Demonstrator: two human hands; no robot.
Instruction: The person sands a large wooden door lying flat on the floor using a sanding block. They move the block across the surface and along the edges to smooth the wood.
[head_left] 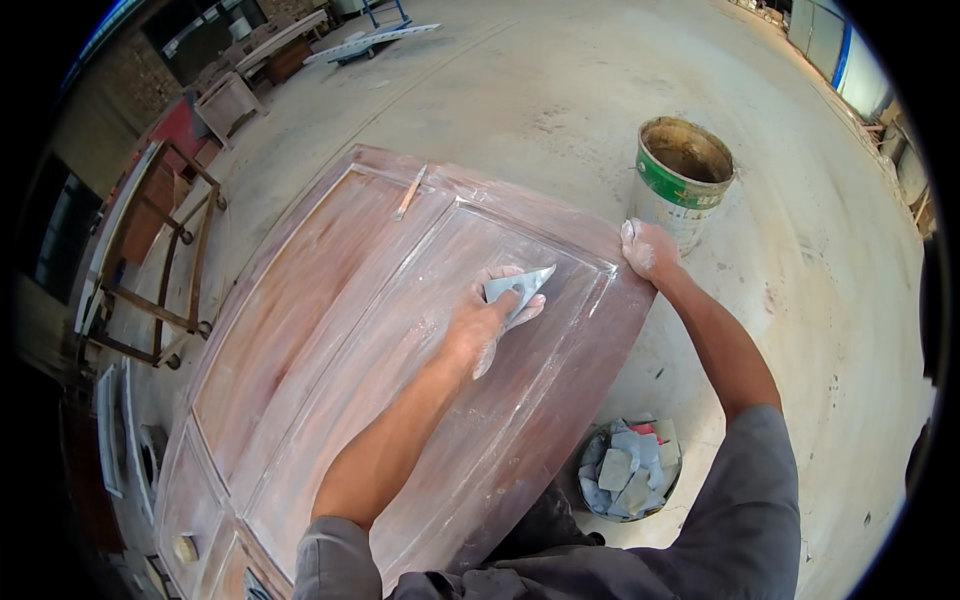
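A reddish-brown wooden door panel (440, 310), with raised mouldings and white dust on it, lies before me. My left hand (500, 310) is over its middle section, closed around a grey folded piece of sandpaper (520, 288) whose pointed end sticks out to the right. Some of the left fingers are hidden behind the sheet. At the far right corner of the panel, my right hand (650, 250) is closed over the edge, its fingers coated with white dust. A slim tool with an orange handle (408, 200) rests on the panel's far part.
Beyond my right hand stands a tall bucket (683, 185) with a green band. A round container (628, 470) of grey sheet pieces sits on the floor at the lower right. A small tan block (185, 548) lies on the panel's near left. A wheeled frame (150, 320) stands left.
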